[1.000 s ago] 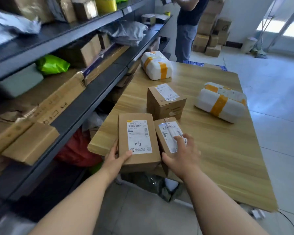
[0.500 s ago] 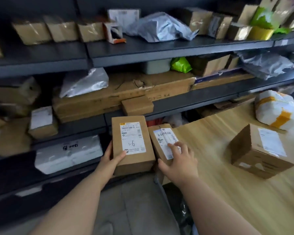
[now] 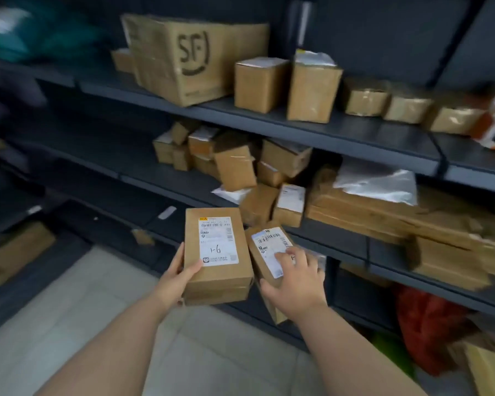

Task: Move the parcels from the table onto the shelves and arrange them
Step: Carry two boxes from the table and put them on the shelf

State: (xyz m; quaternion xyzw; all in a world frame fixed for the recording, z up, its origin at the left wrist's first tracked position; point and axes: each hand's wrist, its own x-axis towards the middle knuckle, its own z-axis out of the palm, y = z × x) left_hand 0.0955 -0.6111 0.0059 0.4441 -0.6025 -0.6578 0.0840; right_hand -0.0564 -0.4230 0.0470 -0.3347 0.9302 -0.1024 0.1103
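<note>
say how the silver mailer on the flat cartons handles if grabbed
The silver mailer probably flops: its film is wrinkled and drapes over the flat cartons. Its glossy surface may be slippery. Thin, so likely light.

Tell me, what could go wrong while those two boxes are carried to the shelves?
The smaller box sits tilted under the right hand, gripped by one hand only, so it might slip to the floor. The larger box juts well past the left hand and could tip. The pile of small boxes on the middle shelf leans untidily; pushing more in may knock some off.
</note>
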